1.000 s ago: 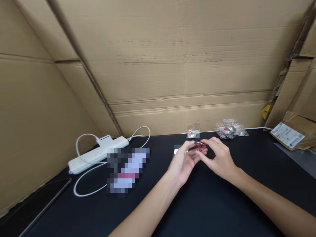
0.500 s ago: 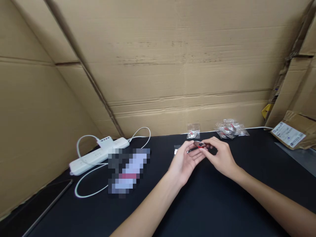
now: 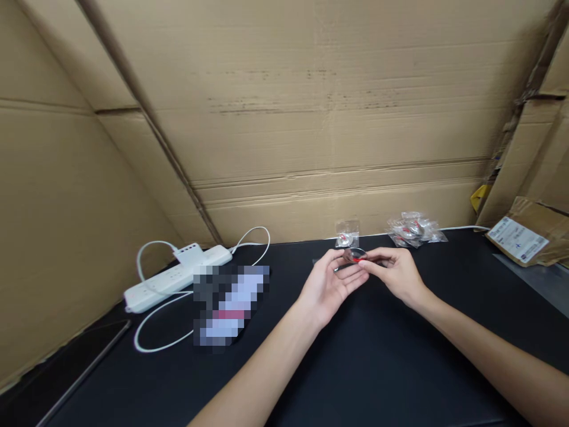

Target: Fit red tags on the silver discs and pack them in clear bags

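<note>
A small round shiny metal disc [image 3: 355, 255] with a red part on its near edge is held up between my two hands. My left hand [image 3: 328, 284], palm up, pinches its left side between thumb and fingers, the other fingers stretched beneath it. From the right, thumb and forefinger of my right hand [image 3: 398, 274] grip the disc by the red part. Just behind my hands lies a clear plastic bag [image 3: 347, 235] with a similar round piece inside. Part of another clear packet is hidden behind my left hand.
A pile of similar bagged discs [image 3: 413, 229] lies at the back right. Further right is a torn cardboard package [image 3: 524, 231] with a white label. On the left are a white power strip [image 3: 155, 290], looped cable and a blurred-out item [image 3: 233, 305]. Cardboard walls [image 3: 311, 136] enclose the black table.
The disc has tilted so that more of its round face shows. My left hand has shifted slightly left, and its fingers spread a little beneath the disc.
</note>
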A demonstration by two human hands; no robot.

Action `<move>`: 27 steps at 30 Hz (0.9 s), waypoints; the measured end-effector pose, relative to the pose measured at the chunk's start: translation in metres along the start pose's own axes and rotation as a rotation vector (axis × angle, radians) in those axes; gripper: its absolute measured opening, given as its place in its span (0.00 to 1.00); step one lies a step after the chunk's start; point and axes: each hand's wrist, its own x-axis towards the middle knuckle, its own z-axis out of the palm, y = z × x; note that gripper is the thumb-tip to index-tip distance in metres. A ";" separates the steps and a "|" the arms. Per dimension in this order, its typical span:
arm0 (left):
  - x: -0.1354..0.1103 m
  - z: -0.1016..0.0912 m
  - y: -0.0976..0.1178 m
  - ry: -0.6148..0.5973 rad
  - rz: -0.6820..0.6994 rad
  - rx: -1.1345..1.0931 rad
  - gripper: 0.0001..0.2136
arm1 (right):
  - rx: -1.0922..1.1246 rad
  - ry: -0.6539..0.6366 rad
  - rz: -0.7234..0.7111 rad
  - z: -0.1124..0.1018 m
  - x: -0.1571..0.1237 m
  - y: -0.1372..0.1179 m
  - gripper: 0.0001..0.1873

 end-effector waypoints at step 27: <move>0.012 -0.052 0.030 0.002 0.368 1.654 0.10 | -0.171 -0.111 0.032 0.004 -0.006 -0.006 0.07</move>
